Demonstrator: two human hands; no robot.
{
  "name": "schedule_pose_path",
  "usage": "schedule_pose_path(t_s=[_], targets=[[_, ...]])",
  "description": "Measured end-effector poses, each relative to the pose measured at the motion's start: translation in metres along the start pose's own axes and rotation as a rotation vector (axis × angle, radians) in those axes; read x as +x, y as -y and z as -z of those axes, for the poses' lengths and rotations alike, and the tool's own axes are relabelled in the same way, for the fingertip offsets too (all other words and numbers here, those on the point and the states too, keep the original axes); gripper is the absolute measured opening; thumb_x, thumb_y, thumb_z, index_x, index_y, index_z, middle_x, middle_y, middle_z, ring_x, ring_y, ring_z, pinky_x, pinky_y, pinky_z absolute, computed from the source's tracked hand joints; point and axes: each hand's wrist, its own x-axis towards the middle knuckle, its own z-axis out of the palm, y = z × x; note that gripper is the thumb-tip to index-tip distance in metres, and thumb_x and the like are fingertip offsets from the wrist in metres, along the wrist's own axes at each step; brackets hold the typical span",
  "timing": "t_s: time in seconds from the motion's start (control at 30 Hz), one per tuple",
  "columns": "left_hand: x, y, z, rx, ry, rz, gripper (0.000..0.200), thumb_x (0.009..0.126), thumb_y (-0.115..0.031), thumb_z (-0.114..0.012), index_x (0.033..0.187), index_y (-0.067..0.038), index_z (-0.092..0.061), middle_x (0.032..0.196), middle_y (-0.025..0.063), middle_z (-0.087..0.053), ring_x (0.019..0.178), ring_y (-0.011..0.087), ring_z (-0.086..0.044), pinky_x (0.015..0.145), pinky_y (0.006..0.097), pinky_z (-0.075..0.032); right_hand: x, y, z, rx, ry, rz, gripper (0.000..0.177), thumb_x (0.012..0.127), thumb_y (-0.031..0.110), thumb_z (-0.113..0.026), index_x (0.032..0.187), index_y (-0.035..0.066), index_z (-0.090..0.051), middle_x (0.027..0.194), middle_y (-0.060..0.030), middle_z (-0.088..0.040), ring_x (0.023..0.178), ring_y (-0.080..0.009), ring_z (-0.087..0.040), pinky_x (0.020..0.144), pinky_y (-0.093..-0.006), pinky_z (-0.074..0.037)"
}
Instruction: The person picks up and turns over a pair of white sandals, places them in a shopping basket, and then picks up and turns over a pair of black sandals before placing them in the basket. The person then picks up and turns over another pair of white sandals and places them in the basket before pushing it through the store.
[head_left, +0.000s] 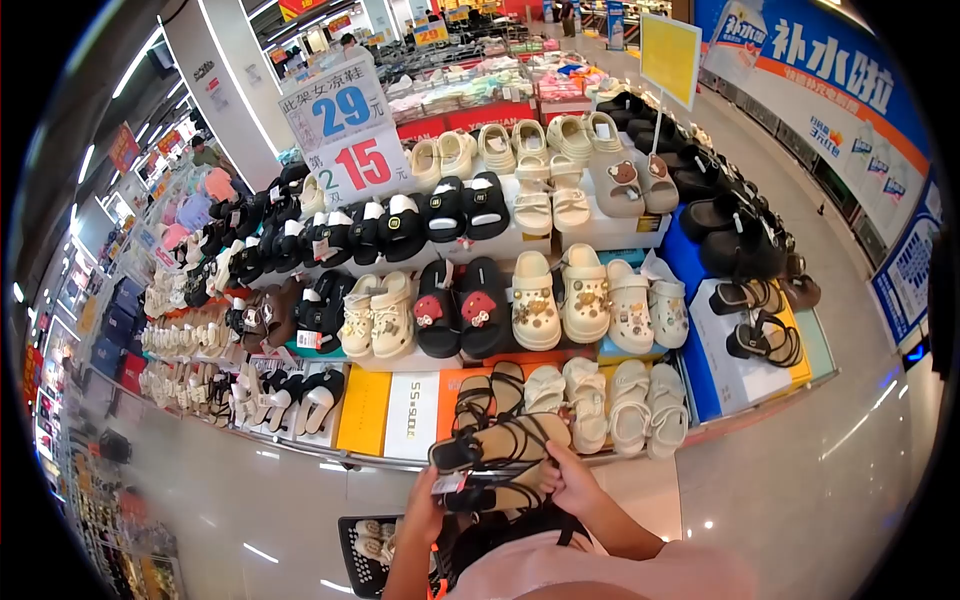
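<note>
A pair of sandals (515, 437) with tan insoles and thin black straps is held out in front of my body. My left hand (424, 507) grips the sandals at their left end, near a white tag (449, 483). At the other end, the fingers of my right hand (572, 482) are closed on the straps and edge. Just behind them on the display lies a similar black-strapped pair (490, 392), partly covered by the held sandals. Cream sandals (585, 405) sit to its right.
A tiered shoe display holds black slides (475, 305), cream clogs (535, 300) and shoe boxes (412, 412). A price sign (345, 130) stands above it. Below me is a black basket (350, 560) containing pale shoes. At right are a yellow sign (669, 62) and a blue banner (820, 90).
</note>
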Motion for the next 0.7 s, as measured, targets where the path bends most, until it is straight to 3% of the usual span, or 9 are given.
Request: schedule_pose_path(t_s=[0.13,0.33,0.53,0.7], targets=[[-0.014,0.024,0.016,-0.137,-0.049,-0.022,0.046,0.101,-0.041,-0.041,0.124,-0.004,-0.056,0.116,0.0125,-0.065,0.109,0.0246,-0.062,0.098,0.0400,-0.047,0.000,0.008,-0.007,-0.096,0.044,-0.057,0.022,0.099,0.033,-0.056,0.087,0.015,-0.049,0.059,0.0044,-0.037,0.048,-0.0081,-0.031,0.051,-0.0248,-0.027],[-0.033,0.040,0.031,-0.211,-0.013,-0.049,0.047,0.097,-0.041,-0.038,0.119,-0.006,-0.059,0.113,0.0105,-0.066,0.107,0.0243,-0.061,0.096,0.0401,-0.047,-0.027,0.003,-0.036,-0.254,0.122,0.018,0.020,0.100,0.030,-0.054,0.090,0.014,-0.049,0.062,0.0051,-0.037,0.050,-0.0069,-0.031,0.051,-0.0240,-0.027],[-0.058,0.047,0.074,-0.238,0.041,-0.251,0.035,0.102,-0.034,-0.049,0.119,-0.005,-0.059,0.111,0.0075,-0.066,0.102,0.0183,-0.062,0.091,0.0344,-0.048,-0.037,-0.045,-0.053,-0.284,0.095,0.039,0.020,0.099,0.032,-0.057,0.089,0.016,-0.048,0.061,0.0056,-0.037,0.048,-0.0064,-0.031,0.048,-0.0239,-0.026],[-0.097,0.061,0.140,-0.354,-0.109,-0.334,0.030,0.099,-0.031,-0.054,0.113,-0.005,-0.061,0.105,0.0062,-0.066,0.095,0.0182,-0.063,0.087,0.0326,-0.050,-0.047,-0.106,-0.112,-0.480,0.122,-0.063,0.021,0.100,0.031,-0.055,0.090,0.015,-0.046,0.062,0.0060,-0.036,0.048,-0.0060,-0.031,0.048,-0.0241,-0.026]])
